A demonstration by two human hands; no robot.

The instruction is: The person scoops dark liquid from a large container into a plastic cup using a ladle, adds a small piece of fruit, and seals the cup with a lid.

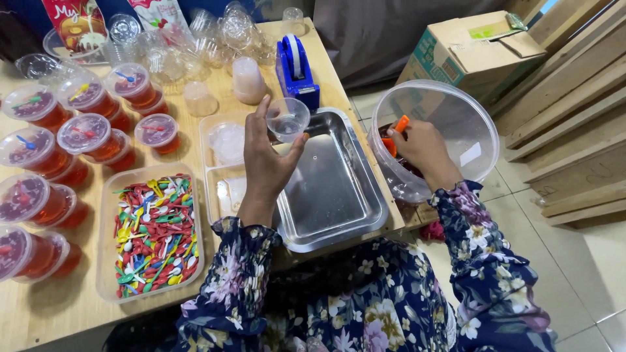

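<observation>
My left hand (265,163) holds a small clear plastic cup (287,119) upright over the far end of a steel tray (339,195). The cup looks empty. My right hand (422,146) reaches into a big clear round tub (456,117) beside the table and grips an orange scoop (395,133) near dark red contents at the tub's bottom. Both sleeves are dark blue with a flower print.
Several lidded cups of red jelly (85,133) with small spoons on top crowd the table's left. A clear box of mixed coloured spoons (155,234) sits near me. A blue tape dispenser (295,65), stacked empty cups (222,32), a cardboard box (469,49) and wooden planks (574,111) lie beyond.
</observation>
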